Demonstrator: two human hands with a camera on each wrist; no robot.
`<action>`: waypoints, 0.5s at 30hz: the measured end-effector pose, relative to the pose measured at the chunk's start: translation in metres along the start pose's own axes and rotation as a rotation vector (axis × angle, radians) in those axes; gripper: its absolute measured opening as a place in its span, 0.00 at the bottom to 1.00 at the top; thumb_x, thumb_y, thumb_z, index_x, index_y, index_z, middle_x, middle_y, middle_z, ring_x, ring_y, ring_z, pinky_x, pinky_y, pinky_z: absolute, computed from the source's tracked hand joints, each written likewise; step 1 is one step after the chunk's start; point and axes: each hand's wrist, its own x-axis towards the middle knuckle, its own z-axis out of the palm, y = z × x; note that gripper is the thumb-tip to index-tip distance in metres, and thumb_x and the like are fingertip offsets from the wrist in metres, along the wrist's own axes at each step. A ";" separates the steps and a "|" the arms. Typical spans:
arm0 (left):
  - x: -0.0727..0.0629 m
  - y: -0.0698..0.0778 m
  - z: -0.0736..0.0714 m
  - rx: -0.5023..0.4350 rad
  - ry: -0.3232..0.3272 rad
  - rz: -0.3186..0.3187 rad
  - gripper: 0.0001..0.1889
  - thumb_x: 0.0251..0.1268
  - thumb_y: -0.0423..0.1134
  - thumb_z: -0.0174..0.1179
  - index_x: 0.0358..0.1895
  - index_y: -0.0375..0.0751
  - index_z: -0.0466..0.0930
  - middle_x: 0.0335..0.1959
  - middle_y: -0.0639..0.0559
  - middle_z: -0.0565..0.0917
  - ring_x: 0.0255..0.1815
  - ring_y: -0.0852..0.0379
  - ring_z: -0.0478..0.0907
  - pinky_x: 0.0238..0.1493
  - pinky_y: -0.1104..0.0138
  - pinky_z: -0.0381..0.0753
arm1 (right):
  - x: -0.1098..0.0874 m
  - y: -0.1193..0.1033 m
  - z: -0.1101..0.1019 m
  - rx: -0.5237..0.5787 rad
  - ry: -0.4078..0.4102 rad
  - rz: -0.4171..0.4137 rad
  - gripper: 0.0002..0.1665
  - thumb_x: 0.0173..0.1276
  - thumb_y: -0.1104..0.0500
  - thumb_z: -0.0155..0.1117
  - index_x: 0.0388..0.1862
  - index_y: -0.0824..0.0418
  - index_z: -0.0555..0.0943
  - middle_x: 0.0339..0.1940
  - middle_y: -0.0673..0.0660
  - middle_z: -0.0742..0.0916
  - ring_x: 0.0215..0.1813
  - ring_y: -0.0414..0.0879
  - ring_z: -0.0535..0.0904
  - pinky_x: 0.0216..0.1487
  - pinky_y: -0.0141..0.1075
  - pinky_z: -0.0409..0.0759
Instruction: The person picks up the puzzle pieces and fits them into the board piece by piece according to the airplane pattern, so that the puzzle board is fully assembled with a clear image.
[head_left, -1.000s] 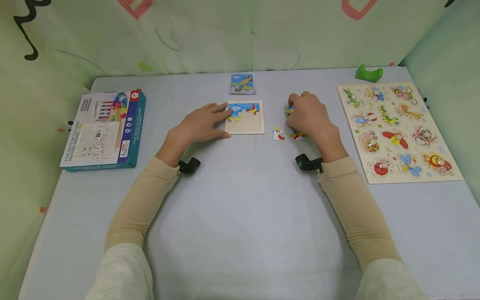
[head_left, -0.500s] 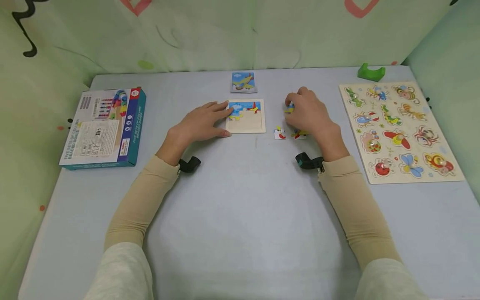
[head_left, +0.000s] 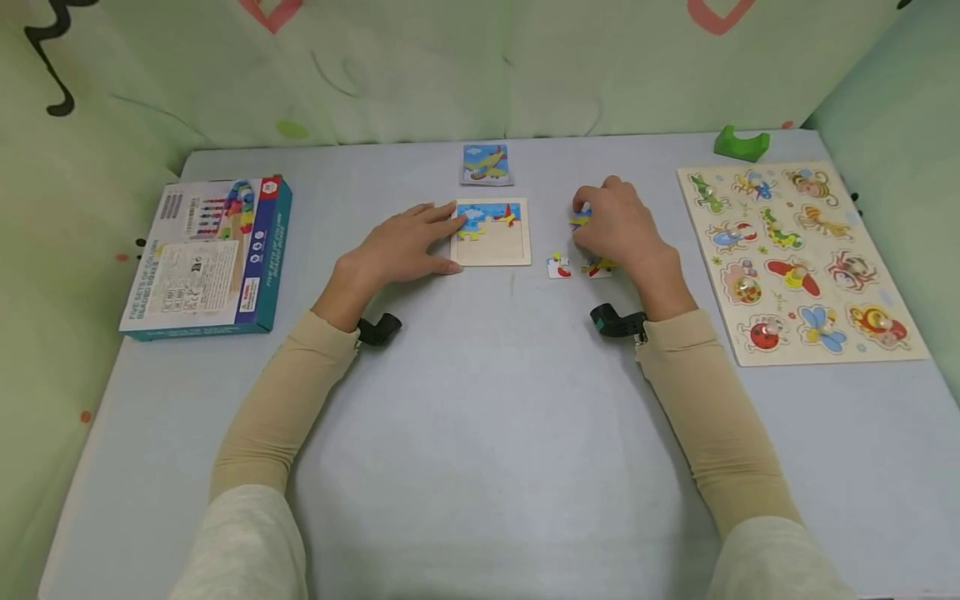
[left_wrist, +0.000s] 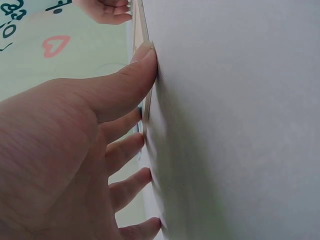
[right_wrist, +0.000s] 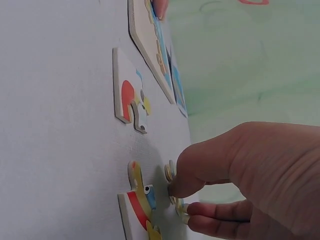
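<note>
My left hand [head_left: 401, 246] rests at the left side of a small wooden puzzle tray [head_left: 527, 237], fingers extended, with fingertips and thumb touching its edge. Blue sky pieces and a red-tipped part fill the tray's upper and left area; bare wood shows below. To the right of the tray, my right hand [head_left: 617, 223] pinches a blue and yellow jigsaw piece [head_left: 579, 221] at the table surface, mostly covered by the fingers. Two loose pieces lie close by: a white and red jigsaw piece [right_wrist: 127, 95] and a yellow and red jigsaw piece [right_wrist: 137, 210], partly under the right hand.
Behind the tray lies a picture card [head_left: 486, 165] of a yellow airplane. A toy box [head_left: 198, 258] occupies the left side. At right are a wooden insect peg board [head_left: 802, 267] and a green curved block [head_left: 741, 146] near the back edge.
The right hand makes only slight shifts over the same piece. My left hand stays on the tray, and the loose pieces remain in place.
</note>
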 end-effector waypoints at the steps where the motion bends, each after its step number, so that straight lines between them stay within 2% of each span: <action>1: 0.000 0.000 0.000 0.001 0.001 0.001 0.42 0.69 0.61 0.57 0.80 0.55 0.50 0.83 0.54 0.47 0.84 0.46 0.43 0.80 0.46 0.51 | 0.000 0.000 0.000 0.001 0.000 0.003 0.24 0.61 0.63 0.56 0.57 0.62 0.78 0.54 0.67 0.75 0.54 0.60 0.67 0.46 0.53 0.76; 7: 0.001 -0.001 0.001 0.009 0.004 0.010 0.42 0.69 0.61 0.57 0.80 0.55 0.49 0.83 0.54 0.47 0.84 0.46 0.43 0.80 0.47 0.52 | -0.002 -0.001 0.000 -0.004 0.014 0.017 0.24 0.61 0.63 0.55 0.57 0.60 0.79 0.52 0.68 0.76 0.53 0.61 0.68 0.46 0.52 0.76; 15: 0.000 -0.001 0.001 0.010 0.003 0.004 0.42 0.69 0.61 0.57 0.80 0.55 0.49 0.83 0.54 0.46 0.84 0.46 0.43 0.80 0.47 0.52 | -0.003 -0.002 0.000 -0.029 0.033 -0.023 0.22 0.63 0.64 0.55 0.57 0.62 0.80 0.49 0.68 0.78 0.51 0.61 0.70 0.47 0.54 0.76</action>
